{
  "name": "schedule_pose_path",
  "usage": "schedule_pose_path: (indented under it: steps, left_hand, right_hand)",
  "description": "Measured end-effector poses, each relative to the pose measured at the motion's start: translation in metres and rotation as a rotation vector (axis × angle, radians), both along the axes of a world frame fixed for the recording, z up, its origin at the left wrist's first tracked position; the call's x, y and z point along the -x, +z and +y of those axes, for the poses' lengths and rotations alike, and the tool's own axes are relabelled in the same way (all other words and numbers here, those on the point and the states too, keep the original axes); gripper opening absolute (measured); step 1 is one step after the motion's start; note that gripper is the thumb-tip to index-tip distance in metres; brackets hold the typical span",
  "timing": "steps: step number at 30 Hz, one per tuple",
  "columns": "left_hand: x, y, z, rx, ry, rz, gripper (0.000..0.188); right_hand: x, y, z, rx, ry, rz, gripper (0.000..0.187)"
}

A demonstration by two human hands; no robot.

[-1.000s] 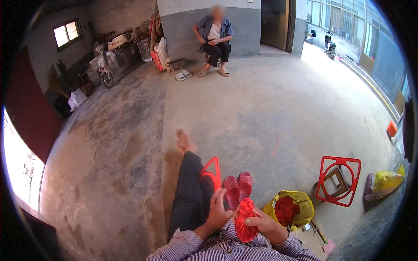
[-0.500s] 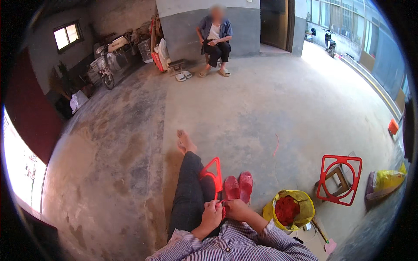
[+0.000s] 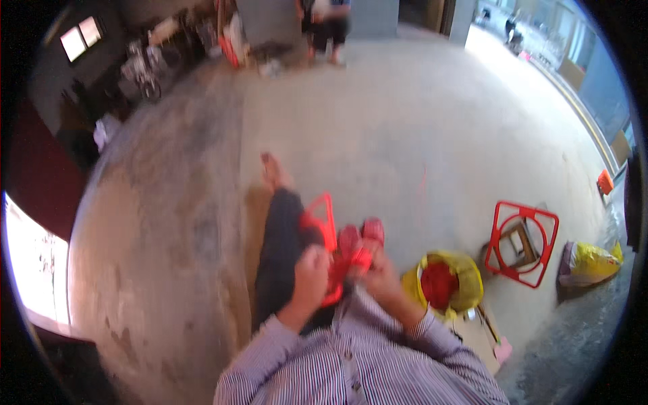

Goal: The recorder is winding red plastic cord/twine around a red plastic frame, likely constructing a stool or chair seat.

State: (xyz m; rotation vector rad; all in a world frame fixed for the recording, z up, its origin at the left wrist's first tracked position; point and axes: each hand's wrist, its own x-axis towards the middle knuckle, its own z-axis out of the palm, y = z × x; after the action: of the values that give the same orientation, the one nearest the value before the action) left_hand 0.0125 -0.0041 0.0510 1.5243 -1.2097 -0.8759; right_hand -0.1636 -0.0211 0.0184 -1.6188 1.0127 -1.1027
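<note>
A red plastic frame (image 3: pixel 329 223) rests upright across my lap over dark trousers, its lower part running down between my hands. My left hand (image 3: pixel 312 267) is closed in a fist at the frame's left side; blur hides what its fingers hold. To the right, my right hand (image 3: pixel 376 271) has closed fingers around a bright red cord (image 3: pixel 361 258), smeared by motion. Just beyond stand red slippers (image 3: pixel 372 230). A yellow bucket (image 3: pixel 474 291), with a tangled red mass (image 3: pixel 439 285) inside, is right of my right hand.
A similar red frame (image 3: pixel 494 236) leans on a small wooden stool (image 3: pixel 511 260) at the right. Beside it lies a yellow and purple sack (image 3: pixel 588 264). Near the bucket is a pink fly swatter (image 3: pixel 502 351). Another person (image 3: pixel 325 30) sits at the far wall.
My hands have moved apart, the right one outward and both raised off my lap. The view has tilted down, so the seated person is higher in the picture.
</note>
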Motion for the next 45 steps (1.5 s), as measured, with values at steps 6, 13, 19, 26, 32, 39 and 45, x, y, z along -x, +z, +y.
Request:
schedule_pose_path:
  steps: [6,13,19,26,32,39,45]
  left_hand:
    - [-0.015,-0.009,-0.010,-0.466,-0.107,0.489,0.009]
    - [-0.005,-0.034,-0.004,-0.712,-0.049,0.640,0.014]
    - [-0.007,-0.049,0.004,-0.775,-0.173,0.716,0.016]
    - [0.008,0.006,0.034,0.263,-0.296,-0.344,0.024]
    - [0.030,0.032,0.049,0.033,-0.402,0.150,0.045]
    - [-0.044,0.051,-0.003,0.400,-0.326,-0.186,0.037]
    - [-0.043,0.000,-0.005,0.057,-0.612,-0.991,0.031]
  right_hand:
    - [0.065,0.089,-0.015,-0.391,-0.295,-0.985,0.033]
    - [0.163,0.115,0.020,-0.348,0.361,-1.084,0.043]
    - [0.190,0.080,0.073,-0.352,-0.582,-0.584,0.042]
    - [0.080,0.019,0.064,-0.798,-0.305,-0.956,0.043]
    - [0.005,0.005,0.067,-0.568,0.180,-0.505,0.067]
    - [0.032,0.007,-0.018,-0.808,0.332,-0.637,0.036]
    - [0.005,-0.028,-0.040,-0.001,0.369,0.404,0.039]
